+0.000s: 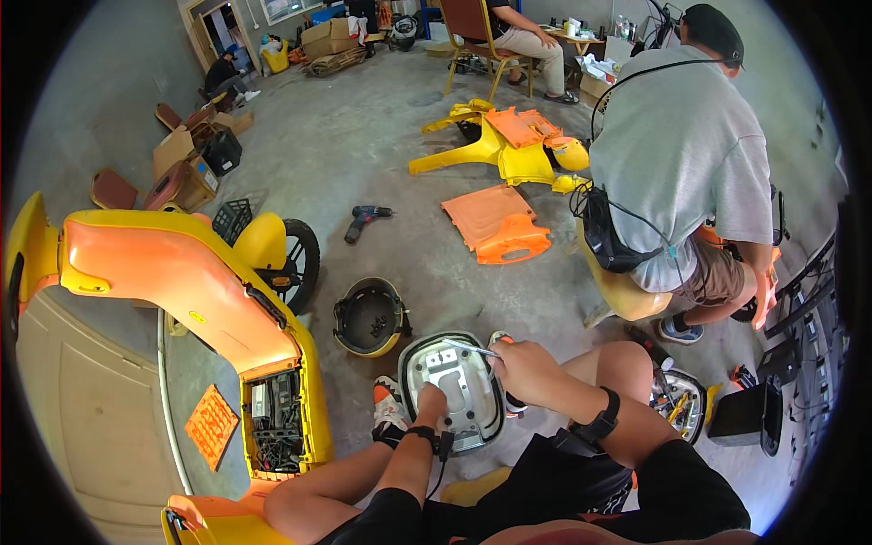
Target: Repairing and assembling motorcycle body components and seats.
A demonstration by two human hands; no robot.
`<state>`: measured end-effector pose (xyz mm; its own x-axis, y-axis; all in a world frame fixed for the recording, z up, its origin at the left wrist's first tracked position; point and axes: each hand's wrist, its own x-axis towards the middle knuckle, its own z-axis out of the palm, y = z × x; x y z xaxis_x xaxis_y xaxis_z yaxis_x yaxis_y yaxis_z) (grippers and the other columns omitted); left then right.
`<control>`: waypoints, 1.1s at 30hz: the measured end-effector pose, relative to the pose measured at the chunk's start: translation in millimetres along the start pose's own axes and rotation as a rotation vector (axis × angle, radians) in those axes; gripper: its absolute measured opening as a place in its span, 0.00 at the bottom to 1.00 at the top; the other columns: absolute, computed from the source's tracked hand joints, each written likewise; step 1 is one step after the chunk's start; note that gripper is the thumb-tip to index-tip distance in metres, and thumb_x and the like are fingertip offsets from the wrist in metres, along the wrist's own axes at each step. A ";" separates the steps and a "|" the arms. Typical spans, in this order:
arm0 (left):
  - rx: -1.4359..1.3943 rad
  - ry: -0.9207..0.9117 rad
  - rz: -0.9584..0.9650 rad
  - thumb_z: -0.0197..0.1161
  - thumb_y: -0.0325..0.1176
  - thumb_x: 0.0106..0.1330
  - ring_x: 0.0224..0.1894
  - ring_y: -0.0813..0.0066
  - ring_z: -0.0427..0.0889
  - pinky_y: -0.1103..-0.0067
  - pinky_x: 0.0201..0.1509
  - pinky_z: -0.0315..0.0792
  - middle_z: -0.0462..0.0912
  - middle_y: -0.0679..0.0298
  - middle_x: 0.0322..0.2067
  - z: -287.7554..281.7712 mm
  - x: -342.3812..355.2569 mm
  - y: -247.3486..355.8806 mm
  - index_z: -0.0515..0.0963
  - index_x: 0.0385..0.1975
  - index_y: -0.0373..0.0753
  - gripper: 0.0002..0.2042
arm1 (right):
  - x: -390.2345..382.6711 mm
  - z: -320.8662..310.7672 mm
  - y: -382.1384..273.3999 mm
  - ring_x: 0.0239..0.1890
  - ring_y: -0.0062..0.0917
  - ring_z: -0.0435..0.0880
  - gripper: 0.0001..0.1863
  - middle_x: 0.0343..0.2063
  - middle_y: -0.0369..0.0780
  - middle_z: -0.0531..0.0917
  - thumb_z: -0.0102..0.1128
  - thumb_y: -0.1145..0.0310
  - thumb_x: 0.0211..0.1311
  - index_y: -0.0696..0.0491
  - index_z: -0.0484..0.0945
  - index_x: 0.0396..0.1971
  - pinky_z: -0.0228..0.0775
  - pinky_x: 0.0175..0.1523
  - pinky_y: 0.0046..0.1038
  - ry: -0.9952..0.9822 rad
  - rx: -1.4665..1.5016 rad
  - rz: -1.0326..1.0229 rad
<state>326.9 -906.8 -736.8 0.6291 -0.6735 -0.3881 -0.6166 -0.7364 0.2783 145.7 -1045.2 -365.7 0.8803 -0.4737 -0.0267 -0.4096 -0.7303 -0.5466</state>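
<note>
A scooter seat [481,413] lies upside down before me, its pale grey underside facing up within a black rim. My left hand [431,404] is over the left part of that underside; its fingertips are hidden, so its grip does not show. Above the seat's right far edge, my right hand [525,371] is closed around a slim silver metal tool [468,346], which points left across the far rim. The exact kind of tool is unclear. Just beyond the seat stands an upturned yellow helmet [371,316] with small dark parts inside.
At left stands a yellow-and-orange scooter [182,263] with an open compartment [275,418]. A cordless drill [365,221] and orange panels [495,222] lie ahead. A tray-like shell with tools [681,404] sits at right. Another person [681,154] works nearby at right.
</note>
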 end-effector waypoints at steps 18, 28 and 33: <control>-0.010 -0.056 -0.056 0.61 0.46 0.63 0.46 0.56 0.84 0.68 0.46 0.78 0.84 0.50 0.40 -32.8 -22.8 23.2 0.69 0.51 0.33 0.25 | -0.8 2.9 -3.0 0.31 0.49 0.81 0.10 0.25 0.52 0.81 0.52 0.67 0.62 0.60 0.75 0.35 0.71 0.37 0.46 -0.047 -0.022 0.039; 0.295 -0.230 0.209 0.69 0.35 0.50 0.44 0.59 0.84 0.70 0.47 0.79 0.85 0.57 0.40 -14.6 12.0 -4.3 0.85 0.36 0.40 0.13 | 1.5 1.9 1.4 0.32 0.48 0.81 0.10 0.25 0.52 0.81 0.53 0.68 0.62 0.60 0.76 0.34 0.71 0.37 0.46 -0.015 -0.023 0.031; 0.091 -0.436 0.255 0.58 0.29 0.56 0.24 0.58 0.84 0.70 0.30 0.77 0.86 0.55 0.27 -22.7 32.5 -34.0 0.83 0.29 0.34 0.08 | 2.5 5.7 4.1 0.30 0.47 0.81 0.09 0.23 0.52 0.81 0.52 0.69 0.60 0.60 0.77 0.31 0.72 0.37 0.45 0.034 -0.016 0.000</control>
<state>379.0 -905.1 -739.0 0.2095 -0.7270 -0.6539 -0.7755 -0.5309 0.3417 147.5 -1046.6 -372.7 0.8716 -0.4902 0.0015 -0.4140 -0.7377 -0.5333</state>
